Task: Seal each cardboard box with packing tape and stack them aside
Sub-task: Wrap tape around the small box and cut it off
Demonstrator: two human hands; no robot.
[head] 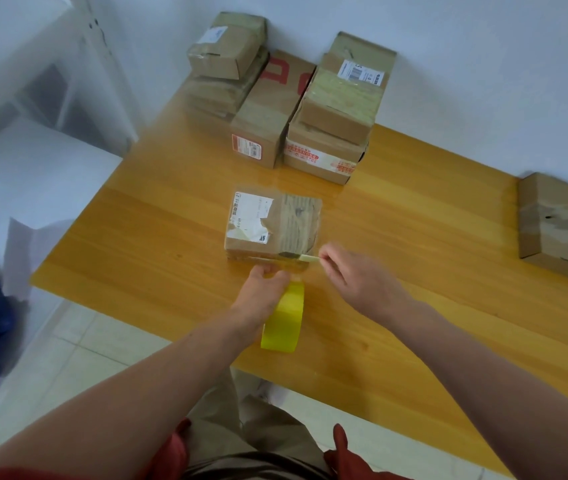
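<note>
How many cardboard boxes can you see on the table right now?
8 visible: back-left stack of two, long box beside it, right stack of three, centre box by the tape roll, edge box far right. Blur may hide more.

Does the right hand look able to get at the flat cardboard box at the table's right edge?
Probably yes: only bare yellow wooden table lies between the right hand and that flat cardboard box. But it pinches a pale tape strip, so it must let go first.
</note>
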